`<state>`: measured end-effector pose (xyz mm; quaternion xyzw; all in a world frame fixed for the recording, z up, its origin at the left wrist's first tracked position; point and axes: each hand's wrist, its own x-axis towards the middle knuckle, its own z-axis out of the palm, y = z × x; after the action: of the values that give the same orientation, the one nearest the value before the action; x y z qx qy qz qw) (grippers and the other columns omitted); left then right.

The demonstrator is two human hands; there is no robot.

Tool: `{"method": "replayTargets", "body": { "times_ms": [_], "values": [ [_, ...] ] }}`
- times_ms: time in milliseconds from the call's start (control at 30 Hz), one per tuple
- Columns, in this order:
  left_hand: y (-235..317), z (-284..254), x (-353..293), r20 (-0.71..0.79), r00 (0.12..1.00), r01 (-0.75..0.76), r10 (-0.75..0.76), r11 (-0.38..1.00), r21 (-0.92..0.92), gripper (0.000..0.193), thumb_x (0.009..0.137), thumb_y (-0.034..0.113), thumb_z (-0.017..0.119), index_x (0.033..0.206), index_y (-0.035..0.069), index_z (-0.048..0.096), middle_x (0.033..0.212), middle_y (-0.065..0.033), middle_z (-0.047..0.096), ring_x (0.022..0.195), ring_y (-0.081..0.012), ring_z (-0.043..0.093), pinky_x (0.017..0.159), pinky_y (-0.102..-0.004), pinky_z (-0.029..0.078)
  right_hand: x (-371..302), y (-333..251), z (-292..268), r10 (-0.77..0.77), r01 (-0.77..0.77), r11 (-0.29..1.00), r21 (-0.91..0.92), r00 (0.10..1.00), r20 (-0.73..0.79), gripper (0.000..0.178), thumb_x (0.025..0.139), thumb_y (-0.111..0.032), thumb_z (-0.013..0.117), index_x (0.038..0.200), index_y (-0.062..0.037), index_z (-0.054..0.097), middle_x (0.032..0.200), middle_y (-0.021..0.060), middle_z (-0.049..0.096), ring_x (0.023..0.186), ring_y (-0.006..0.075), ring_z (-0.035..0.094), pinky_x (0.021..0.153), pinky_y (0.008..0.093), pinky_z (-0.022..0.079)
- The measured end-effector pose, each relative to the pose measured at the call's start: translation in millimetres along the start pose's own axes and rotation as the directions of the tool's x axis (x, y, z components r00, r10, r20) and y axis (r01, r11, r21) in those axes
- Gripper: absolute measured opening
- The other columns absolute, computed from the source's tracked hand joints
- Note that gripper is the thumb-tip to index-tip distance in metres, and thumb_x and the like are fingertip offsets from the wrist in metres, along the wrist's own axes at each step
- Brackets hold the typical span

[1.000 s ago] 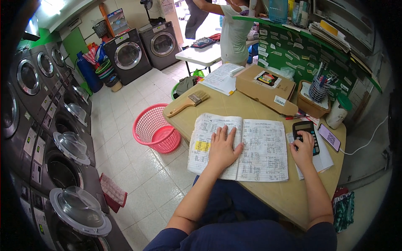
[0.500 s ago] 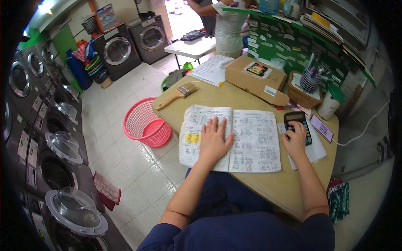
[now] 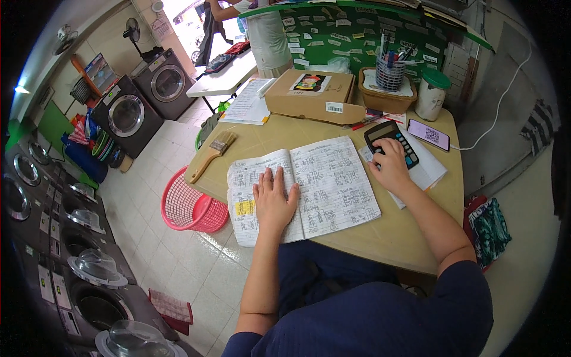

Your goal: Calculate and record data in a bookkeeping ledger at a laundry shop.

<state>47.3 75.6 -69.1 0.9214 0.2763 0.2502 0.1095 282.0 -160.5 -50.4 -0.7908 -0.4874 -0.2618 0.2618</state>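
Observation:
An open notebook (image 3: 333, 196) filled with handwriting lies on the tan table. My left hand (image 3: 275, 202) rests flat on its left page, fingers stretched out, beside a yellow highlighted patch. To the right, my right hand (image 3: 391, 165) is over a black calculator (image 3: 410, 156), its fingertips at the keys and the thumb spread from the bent fingers. Part of the keypad is hidden beneath that hand. White papers (image 3: 425, 177) lie under the calculator. A phone (image 3: 428, 135) with a lit screen and a white cable sits just past it.
A cardboard box (image 3: 309, 89), a wicker basket (image 3: 386, 100) with a pen holder (image 3: 390, 72), and a green-lidded jar (image 3: 432, 95) line the table's far side. A paintbrush (image 3: 213, 156) lies at left, above a pink basket (image 3: 193, 202) on the floor. Another person (image 3: 267, 44) stands beyond.
The whole view has turned and shifted, so the table items appear farther left and tilted. My left hand stays on the notebook, my right hand at the calculator.

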Motion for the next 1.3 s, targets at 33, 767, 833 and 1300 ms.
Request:
{"method": "replayTargets", "body": {
  "times_ms": [33, 767, 833, 1300],
  "values": [
    [1.3, -0.5, -0.3, 0.006, 1.000, 0.005, -0.005, 1.000, -0.002, 0.066, 0.095, 0.048, 0.054, 0.147, 0.007, 0.048, 0.153, -0.0257, 0.041, 0.145, -0.0408, 0.035, 0.120, -0.0539, 0.021, -0.8, 1.0, 0.1, -0.004, 0.004, 1.000, 0.000, 1.000, 0.002, 0.014, 0.071, -0.009, 0.078, 0.068, -0.0022, 0.066, 0.117, 0.0123, 0.062, 0.119, 0.0335, 0.051, 0.104, 0.0485, 0.038],
    [-3.6, -5.7, 3.3, 0.059, 0.998, -0.021, 0.023, 0.999, -0.035, 0.064, 0.097, 0.049, 0.052, 0.149, 0.011, 0.047, 0.155, -0.0240, 0.038, 0.146, -0.0413, 0.032, 0.120, -0.0544, 0.020, -4.0, -1.8, -4.1, 0.032, -0.028, 0.999, -0.044, 0.994, 0.100, 0.013, 0.074, -0.015, 0.077, 0.074, -0.0027, 0.075, 0.136, 0.0109, 0.056, 0.134, 0.0361, 0.042, 0.114, 0.0609, 0.025],
    [-3.2, -5.6, -1.6, 0.058, 0.998, -0.007, 0.009, 1.000, -0.026, 0.065, 0.098, 0.050, 0.051, 0.150, 0.012, 0.046, 0.156, -0.0239, 0.038, 0.146, -0.0418, 0.032, 0.120, -0.0548, 0.020, -5.5, -3.5, -4.7, 0.035, -0.033, 0.999, -0.024, 0.995, 0.094, 0.011, 0.074, -0.015, 0.077, 0.074, -0.0040, 0.075, 0.136, 0.0109, 0.056, 0.135, 0.0364, 0.041, 0.114, 0.0602, 0.024],
    [-0.8, -4.7, 3.3, 0.029, 0.999, 0.029, -0.027, 0.998, -0.062, 0.066, 0.097, 0.051, 0.050, 0.149, 0.012, 0.046, 0.155, -0.0228, 0.040, 0.147, -0.0387, 0.032, 0.121, -0.0524, 0.020, 5.6, -121.6, -71.8, -0.794, -0.657, -0.394, 0.643, 0.595, 0.122, 0.124, 0.070, -0.099, 0.008, 0.078, 0.0071, 0.072, 0.095, 0.0226, 0.069, 0.082, 0.0331, 0.064, 0.084, 0.0449, 0.049]
  ]
}}
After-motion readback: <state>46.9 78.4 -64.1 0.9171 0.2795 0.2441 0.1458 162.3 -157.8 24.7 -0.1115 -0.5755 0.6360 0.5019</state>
